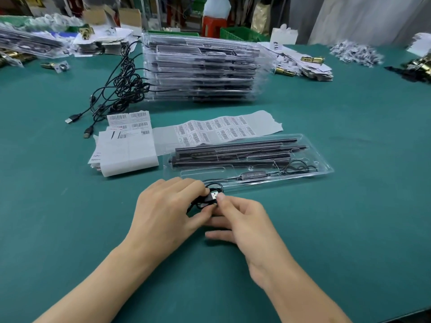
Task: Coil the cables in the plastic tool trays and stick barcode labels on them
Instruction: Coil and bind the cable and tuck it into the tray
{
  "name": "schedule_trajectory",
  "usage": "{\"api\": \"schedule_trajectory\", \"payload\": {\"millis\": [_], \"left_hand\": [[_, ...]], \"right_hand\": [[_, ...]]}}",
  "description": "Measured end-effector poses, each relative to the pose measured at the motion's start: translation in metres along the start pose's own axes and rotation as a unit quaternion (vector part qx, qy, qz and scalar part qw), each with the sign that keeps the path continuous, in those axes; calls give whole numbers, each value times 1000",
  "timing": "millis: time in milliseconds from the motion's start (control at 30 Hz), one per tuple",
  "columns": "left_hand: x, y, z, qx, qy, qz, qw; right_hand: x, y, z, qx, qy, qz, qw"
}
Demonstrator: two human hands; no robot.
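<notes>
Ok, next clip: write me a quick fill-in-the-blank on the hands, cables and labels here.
The left hand and right hand together hold a coiled black cable ending in a silver ____ plug.
Loose black cables spill from the tall stack of clear plastic trays on its ____ side.
The white paper strip between that stack and the single clear tray carries ____ labels.
Missing: USB; left; barcode.
</notes>
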State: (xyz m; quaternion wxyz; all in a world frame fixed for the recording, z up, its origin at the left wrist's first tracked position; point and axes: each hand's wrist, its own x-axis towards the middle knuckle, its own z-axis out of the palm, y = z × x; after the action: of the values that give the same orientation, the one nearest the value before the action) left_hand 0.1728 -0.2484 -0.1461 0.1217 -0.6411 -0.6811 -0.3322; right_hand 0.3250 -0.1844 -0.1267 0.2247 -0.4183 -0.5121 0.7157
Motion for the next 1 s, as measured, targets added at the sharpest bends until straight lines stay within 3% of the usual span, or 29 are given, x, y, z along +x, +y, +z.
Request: {"api": "schedule_trajectory", "payload": {"millis": [233,433,567,767,1000], "left_hand": [[0,-2,0,30,-14,24,999],[5,-15,-11,-29,-102,59,993],[19,-36,-25,-49,-129,21,990],[48,-50,-33,-40,-267,-7,963],[47,-44,-28,-22,-237,-8,971]], "right_hand": [[3,6,23,59,69,-11,996],[9,1,19,97,91,9,991],[11,-8,8,90,87,40,991],[12,-12,1,103,60,91,989],[14,-12,-8,101,34,115,988]]}}
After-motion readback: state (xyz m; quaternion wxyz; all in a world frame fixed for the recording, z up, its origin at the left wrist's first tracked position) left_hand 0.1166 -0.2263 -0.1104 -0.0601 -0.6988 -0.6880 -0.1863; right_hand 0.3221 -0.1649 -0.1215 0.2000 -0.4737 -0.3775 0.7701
